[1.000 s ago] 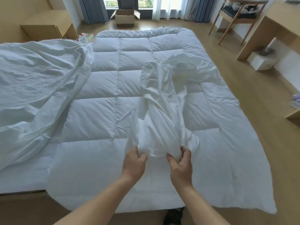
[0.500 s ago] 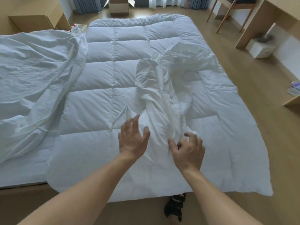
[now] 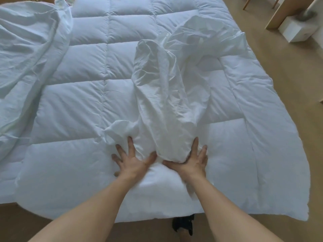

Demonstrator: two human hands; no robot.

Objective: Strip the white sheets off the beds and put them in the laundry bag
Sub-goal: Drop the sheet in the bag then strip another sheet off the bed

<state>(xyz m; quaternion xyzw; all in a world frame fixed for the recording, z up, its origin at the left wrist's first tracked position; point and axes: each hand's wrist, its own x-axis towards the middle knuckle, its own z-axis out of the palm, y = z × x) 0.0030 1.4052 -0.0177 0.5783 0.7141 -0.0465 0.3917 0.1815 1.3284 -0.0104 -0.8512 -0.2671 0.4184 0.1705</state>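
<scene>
A quilted white duvet [image 3: 78,110] covers the bed, its far end cut off at the top. A loose sheet [image 3: 26,58] is heaped along the bed's left edge. The rolled sheet [image 3: 162,102] lies lengthwise near the foot edge, its near end between the left hand [image 3: 131,159] and right hand [image 3: 194,161], both flat, fingers spread, gripping nothing.

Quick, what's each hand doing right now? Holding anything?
Left hand: open, fingers spread, touching the sheet.
Right hand: open, fingers straight, against the sheet's end.
</scene>
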